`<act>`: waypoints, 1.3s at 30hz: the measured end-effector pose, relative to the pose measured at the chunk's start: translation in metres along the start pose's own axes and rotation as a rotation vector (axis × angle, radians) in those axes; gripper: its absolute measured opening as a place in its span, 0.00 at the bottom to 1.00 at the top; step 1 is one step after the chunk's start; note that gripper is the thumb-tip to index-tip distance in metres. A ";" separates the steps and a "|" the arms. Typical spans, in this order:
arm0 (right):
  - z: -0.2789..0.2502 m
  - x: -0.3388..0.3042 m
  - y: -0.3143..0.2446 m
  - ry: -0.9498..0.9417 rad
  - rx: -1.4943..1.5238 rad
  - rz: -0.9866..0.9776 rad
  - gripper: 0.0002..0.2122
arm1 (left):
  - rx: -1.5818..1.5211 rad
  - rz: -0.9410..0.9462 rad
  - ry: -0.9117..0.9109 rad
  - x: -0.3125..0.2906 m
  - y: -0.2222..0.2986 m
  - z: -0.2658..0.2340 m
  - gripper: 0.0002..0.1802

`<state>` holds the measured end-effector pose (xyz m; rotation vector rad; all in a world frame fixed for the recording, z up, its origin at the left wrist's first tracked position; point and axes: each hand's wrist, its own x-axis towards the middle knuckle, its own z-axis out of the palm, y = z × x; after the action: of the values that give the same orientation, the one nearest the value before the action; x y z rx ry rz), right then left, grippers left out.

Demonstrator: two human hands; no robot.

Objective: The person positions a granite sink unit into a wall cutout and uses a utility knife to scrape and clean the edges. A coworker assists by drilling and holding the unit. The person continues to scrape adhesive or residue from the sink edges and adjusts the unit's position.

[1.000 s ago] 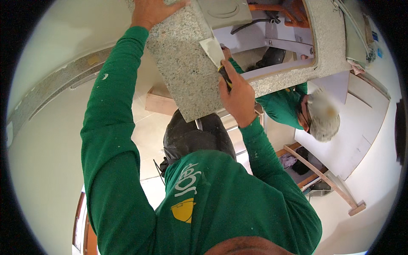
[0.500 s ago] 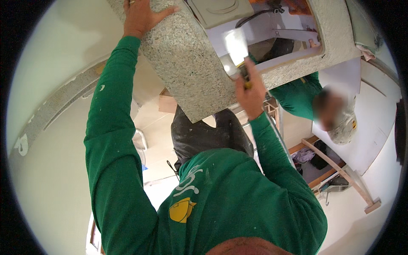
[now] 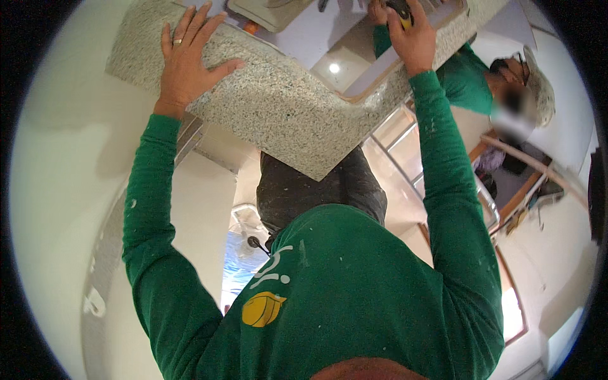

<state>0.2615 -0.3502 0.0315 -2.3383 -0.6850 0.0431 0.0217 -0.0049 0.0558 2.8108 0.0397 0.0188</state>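
Observation:
My left hand (image 3: pixel 190 66) lies flat on the speckled grey granite countertop (image 3: pixel 272 88), fingers spread, a ring on one finger. At the far right edge of the opening cut in the slab, my right hand (image 3: pixel 413 38) is closed around the black and yellow handle of a putty knife (image 3: pixel 400 11). Its blade is out of sight in this frame. A co-worker's hand (image 3: pixel 379 12) is close beside the tool, its green sleeve reaching in from the right.
The co-worker (image 3: pixel 465 76) in a cap leans in at the right side of the slab. One slab corner points toward my body. A beige panel (image 3: pixel 269 14) lies over the opening. Metal bars (image 3: pixel 396 142) and a wooden frame (image 3: pixel 506 202) stand below at the right.
My right hand has moved right and farther away with the putty knife. The slab appears shifted and turned in view, my left hand appears lower, and the co-worker's hand now shows beside the tool.

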 end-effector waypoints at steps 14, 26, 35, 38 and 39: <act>0.007 -0.012 0.005 0.158 -0.242 -0.094 0.22 | -0.377 0.325 -0.296 0.052 0.009 0.009 0.18; 0.013 -0.012 -0.002 0.125 -0.235 0.039 0.22 | -0.089 0.332 -0.288 0.053 0.000 0.035 0.22; 0.006 -0.017 0.006 0.112 -0.291 0.052 0.23 | -0.192 0.357 -0.337 0.061 0.015 0.034 0.18; 0.005 -0.019 0.006 0.115 -0.272 0.060 0.23 | -0.275 0.395 -0.228 0.057 0.008 0.044 0.14; 0.004 -0.019 0.007 0.118 -0.253 0.061 0.23 | -0.286 0.400 -0.185 0.054 0.008 0.045 0.13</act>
<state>0.2470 -0.3612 0.0213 -2.5791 -0.5890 -0.1623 0.0764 -0.0256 0.0161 2.4771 -0.5249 -0.1315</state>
